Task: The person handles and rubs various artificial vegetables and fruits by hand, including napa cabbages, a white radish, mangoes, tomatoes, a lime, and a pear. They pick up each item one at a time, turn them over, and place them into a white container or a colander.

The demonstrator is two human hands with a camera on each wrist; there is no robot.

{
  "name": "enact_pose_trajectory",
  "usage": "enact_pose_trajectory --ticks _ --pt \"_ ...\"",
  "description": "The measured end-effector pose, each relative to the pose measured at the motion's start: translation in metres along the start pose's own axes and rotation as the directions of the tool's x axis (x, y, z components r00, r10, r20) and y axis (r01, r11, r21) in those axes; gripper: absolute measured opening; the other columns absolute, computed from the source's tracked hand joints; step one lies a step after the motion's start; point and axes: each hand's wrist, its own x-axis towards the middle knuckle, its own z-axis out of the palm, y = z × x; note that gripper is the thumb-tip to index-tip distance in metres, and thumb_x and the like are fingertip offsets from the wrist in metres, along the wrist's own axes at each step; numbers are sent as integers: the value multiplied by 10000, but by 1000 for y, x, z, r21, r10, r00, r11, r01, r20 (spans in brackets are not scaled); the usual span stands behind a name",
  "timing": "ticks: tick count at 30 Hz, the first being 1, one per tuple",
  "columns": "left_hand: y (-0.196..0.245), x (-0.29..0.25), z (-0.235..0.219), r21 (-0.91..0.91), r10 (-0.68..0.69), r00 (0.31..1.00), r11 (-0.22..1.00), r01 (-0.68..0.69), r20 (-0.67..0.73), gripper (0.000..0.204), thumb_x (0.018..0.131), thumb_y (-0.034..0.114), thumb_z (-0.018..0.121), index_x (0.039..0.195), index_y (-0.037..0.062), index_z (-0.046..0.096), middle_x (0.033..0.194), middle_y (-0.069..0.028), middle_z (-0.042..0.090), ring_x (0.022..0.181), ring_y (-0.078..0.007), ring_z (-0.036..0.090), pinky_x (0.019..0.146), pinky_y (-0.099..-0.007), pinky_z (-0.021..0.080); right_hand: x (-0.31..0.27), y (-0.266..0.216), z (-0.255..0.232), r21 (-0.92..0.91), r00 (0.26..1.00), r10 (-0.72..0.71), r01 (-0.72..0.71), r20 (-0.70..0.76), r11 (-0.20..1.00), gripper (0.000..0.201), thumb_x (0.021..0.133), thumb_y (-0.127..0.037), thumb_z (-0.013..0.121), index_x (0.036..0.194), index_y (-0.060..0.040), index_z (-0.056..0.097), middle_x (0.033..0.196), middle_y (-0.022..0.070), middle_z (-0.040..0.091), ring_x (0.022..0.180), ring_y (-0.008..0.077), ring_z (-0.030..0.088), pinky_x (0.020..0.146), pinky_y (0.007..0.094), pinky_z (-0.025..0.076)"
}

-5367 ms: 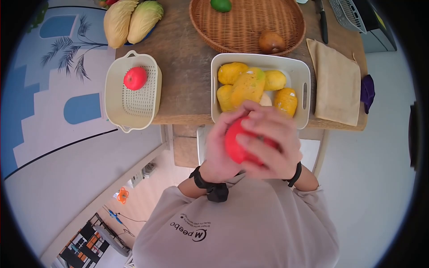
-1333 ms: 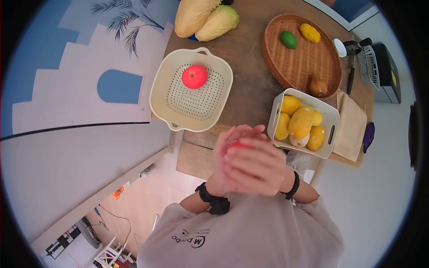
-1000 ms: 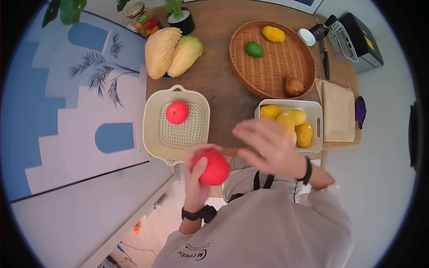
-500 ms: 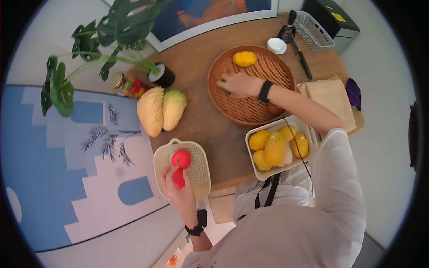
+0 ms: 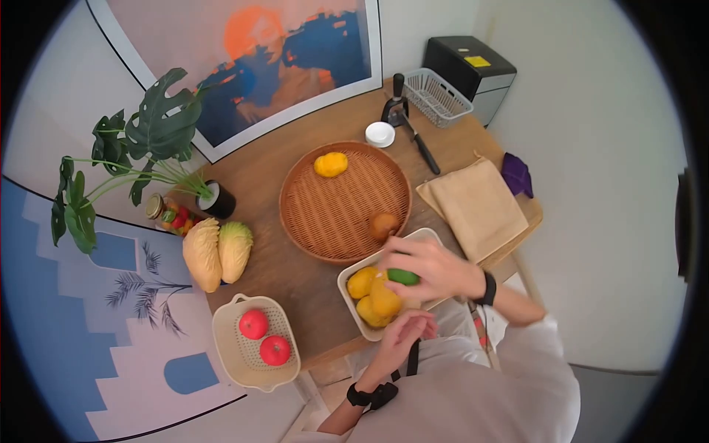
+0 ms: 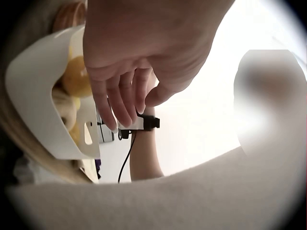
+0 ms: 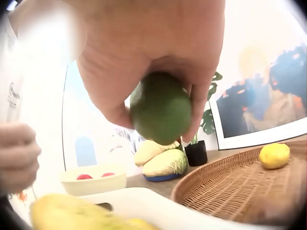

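Green fruit (image 5: pixel 403 277), partly hidden by one of the hands (image 5: pixel 434 270)

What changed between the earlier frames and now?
The right hand has taken the green fruit from the wicker tray toward the person, over the white bin. The left hand released the second red fruit into the cream basket. The first red fruit, yellow fruit and brown fruit stayed put.

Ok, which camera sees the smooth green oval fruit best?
The right wrist view. The smooth green oval fruit looks big and close there, gripped by the right hand. The head view shows it much smaller and partly covered. The left wrist view doesn't show it.
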Motion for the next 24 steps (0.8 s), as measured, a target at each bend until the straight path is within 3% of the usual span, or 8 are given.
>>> enact_pose_trajectory --ticks 3,5,6,9,11,16,23,24 --pt "-25 33 2 -354 -71 991 929 108 117 538 1185 469 413 1437 20 568 1159 -92 731 1028 -174 721 944 -357 585 -62 -16 19 233 907 285 -218 -310 948 208 865 -114 776 1045 -30 714 1044 143 696 897 349 716 789 412 595" --pt "-37 40 12 -368 -84 990 929 37 -113 581 1179 548 321 1490 89 495 1234 -78 699 1090 -202 713 956 -389 589 -77 -22 41 190 874 288 -230 -391 955 189 915 -140 759 1041 -7 710 1005 158 705 925 325 726 804 403 588" --pt "-57 41 16 -377 -103 950 926 -17 -296 583 1175 562 321 1494 102 481 1272 -80 682 1116 -217 708 965 -409 594 -80 -25 46 117 901 250 -222 -355 968 226 899 -168 790 1060 -23 723 1052 147 714 937 330 724 812 398 594" --pt "-63 49 15 -348 -35 903 929 -129 -428 575 1158 611 318 1480 162 476 1232 -37 651 1063 -194 690 782 -348 593 -82 -13 53 -171 977 95 -129 -193 977 275 876 -208 824 1078 -43 735 1123 132 715 970 342 723 829 406 600" --pt "-68 47 -10 -466 -32 967 880 -93 -252 564 1159 605 320 1482 171 478 1177 -25 644 1007 -167 678 702 -312 566 -85 0 55 -111 965 138 -166 -221 980 329 867 -239 833 1119 -57 727 1175 124 703 1013 351 713 853 424 591" --pt "-37 55 4 -191 13 948 979 -78 -319 607 1118 575 398 1510 116 462 1152 -44 620 908 -144 656 637 -282 522 -89 22 56 56 944 199 -191 -262 980 330 895 -250 806 1139 -48 714 1153 132 692 1009 360 703 841 437 565" --pt "-38 54 3 -184 -79 931 983 13 -357 607 1121 488 466 1582 95 424 1475 -69 528 1367 -188 549 1041 -351 536 -102 28 78 236 885 246 -161 -396 958 263 957 -186 745 1131 6 704 1109 211 725 958 377 721 841 434 582" --pt "-37 54 4 -160 -51 927 987 -10 -371 573 1132 452 471 1573 89 428 1421 -66 540 1310 -163 565 1009 -323 538 -104 31 84 275 867 259 -148 -426 950 257 965 -189 735 1123 11 705 1103 219 727 957 375 722 839 432 582"
